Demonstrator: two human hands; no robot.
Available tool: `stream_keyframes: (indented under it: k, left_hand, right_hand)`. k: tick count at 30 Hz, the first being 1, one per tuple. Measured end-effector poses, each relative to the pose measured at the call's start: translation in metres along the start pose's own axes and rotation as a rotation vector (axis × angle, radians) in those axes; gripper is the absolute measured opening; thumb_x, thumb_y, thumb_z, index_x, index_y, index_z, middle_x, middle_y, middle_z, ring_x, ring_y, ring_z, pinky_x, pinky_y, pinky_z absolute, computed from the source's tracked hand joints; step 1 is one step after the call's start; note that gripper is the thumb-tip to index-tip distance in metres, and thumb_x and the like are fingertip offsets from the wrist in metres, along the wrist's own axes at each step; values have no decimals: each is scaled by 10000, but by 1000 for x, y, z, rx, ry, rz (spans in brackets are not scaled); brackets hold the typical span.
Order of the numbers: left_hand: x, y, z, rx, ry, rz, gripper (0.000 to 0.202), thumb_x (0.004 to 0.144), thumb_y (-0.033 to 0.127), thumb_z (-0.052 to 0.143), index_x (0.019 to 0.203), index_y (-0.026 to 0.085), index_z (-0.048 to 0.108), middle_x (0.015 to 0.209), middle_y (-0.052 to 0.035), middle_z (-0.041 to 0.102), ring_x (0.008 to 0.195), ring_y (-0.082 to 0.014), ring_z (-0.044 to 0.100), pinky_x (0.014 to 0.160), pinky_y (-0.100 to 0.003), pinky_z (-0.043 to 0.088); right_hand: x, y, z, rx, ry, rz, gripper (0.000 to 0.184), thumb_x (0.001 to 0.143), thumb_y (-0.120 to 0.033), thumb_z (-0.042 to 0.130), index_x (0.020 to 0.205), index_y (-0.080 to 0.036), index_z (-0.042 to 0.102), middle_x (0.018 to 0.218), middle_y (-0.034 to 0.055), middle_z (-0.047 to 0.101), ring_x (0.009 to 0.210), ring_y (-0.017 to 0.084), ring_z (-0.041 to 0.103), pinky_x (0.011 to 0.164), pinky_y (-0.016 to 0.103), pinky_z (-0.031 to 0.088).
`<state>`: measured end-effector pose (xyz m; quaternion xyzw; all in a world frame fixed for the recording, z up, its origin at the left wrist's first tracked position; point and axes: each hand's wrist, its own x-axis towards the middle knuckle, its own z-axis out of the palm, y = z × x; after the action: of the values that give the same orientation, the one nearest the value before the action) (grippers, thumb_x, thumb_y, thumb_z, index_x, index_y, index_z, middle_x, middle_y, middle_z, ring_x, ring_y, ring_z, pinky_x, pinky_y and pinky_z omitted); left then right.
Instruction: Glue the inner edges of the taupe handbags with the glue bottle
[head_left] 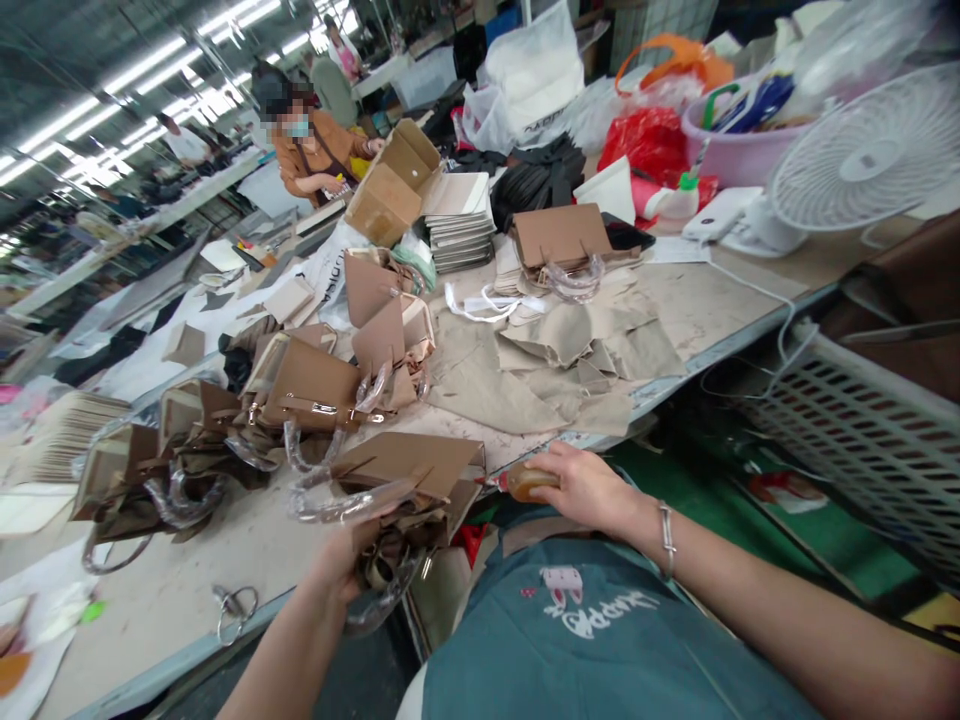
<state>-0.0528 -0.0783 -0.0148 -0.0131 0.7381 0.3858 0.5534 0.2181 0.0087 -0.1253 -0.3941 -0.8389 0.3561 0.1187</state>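
Observation:
A brown handbag [427,462] with plastic-wrapped handles is tilted over the table's front edge. My left hand [346,560] grips it from below, and its fingers are partly hidden behind the bag's bunched lining. My right hand [589,485] is closed around a small squeeze bottle [531,484] of amber liquid, probably glue. The bottle's reddish tip points left at the bag's right edge; whether it touches is too small to tell. Left of the held bag lie more brown handbags [311,385] with wrapped handles.
Fabric scraps [555,350] cover the table's middle. Behind them are stacked panels [459,220], a cardboard box [397,180] and another brown bag [562,235]. A white fan [862,160] stands at right, above a plastic basket [862,420]. A co-worker [319,150] works across the table.

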Motion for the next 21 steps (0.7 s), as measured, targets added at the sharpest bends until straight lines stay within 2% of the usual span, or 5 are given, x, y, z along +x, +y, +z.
stream_keyframes:
  k: [4,7,11,16,21]
  left_hand:
    - [9,28,10,57,-133,-30,183,852,78,474,809,56,652,587,-112,689,362,-129,577,325,-173,453]
    - [17,47,23,100,-169,-24,135,834,113,523,818,65,648,626,-119,703,386,-150,605,334,-197,488]
    - [25,66,47,205,-183,26,128,822,134,547,759,74,640,556,-97,676,345,-145,575,306,-199,475]
    - [34,74,68,306,-211,62,131,813,118,527,778,74,646,580,-97,688,324,-116,541,291,-166,433]
    - [37,70,62,341,-161,74,140,806,129,526,707,91,617,504,-68,631,295,-102,491,280,-168,411]
  right_hand:
    - [0,-4,-2,-61,-15,-7,229,839,-287,660,1062,-241,670,914,44,572,795,164,562,736,251,424]
    - [-1,-6,-1,-150,-30,-9,223,851,-308,631,1063,-246,665,922,53,569,763,166,555,696,251,418]
    - [-4,-10,-1,-220,-24,-39,236,851,-267,604,1080,-242,652,918,53,564,762,166,549,687,249,404]
    - [-13,-16,1,-284,57,-109,236,875,-193,541,1085,-263,626,890,45,541,782,177,524,707,263,388]
    - [-20,-18,3,-375,114,-135,213,867,-130,503,1022,-221,618,857,56,528,767,193,486,705,294,366]
